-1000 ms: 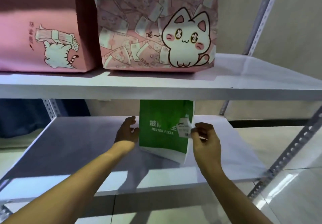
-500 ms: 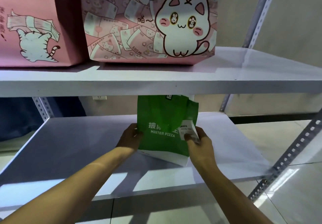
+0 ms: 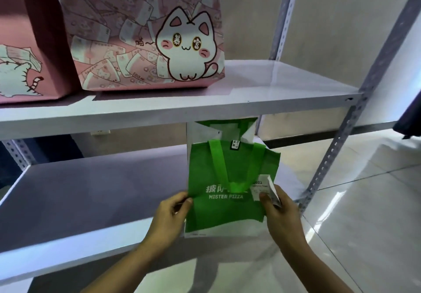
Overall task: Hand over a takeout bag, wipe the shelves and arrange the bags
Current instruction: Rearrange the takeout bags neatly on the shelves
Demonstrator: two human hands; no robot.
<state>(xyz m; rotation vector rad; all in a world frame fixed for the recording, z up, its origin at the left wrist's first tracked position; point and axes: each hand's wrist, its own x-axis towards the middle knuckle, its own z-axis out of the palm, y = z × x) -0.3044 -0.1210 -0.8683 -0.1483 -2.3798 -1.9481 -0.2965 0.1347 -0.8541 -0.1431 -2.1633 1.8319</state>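
A green "Mister Pizza" takeout bag [image 3: 230, 179] with a white base and green handles is tilted toward me over the front of the lower white shelf [image 3: 95, 192]. My left hand [image 3: 169, 217] pinches its left edge. My right hand [image 3: 281, 215] grips its right edge, thumb on the white receipt tag [image 3: 262, 188] stuck to the bag. On the upper shelf [image 3: 273, 92] stand a pink bag with a white cat [image 3: 145, 42] and a second pink bag [image 3: 22, 53] at the far left.
Perforated grey metal uprights [image 3: 337, 147] frame the rack on the right and another [image 3: 16, 153] at the left back. Beyond the rack lies a glossy tiled floor [image 3: 364, 213] and a beige wall [image 3: 341, 19]. A dark object [image 3: 410, 119] hangs at the right edge.
Both hands closed on the green bag and pulled it forward out from under the upper shelf, so its handles and open top now show. The view shifted left and nearer.
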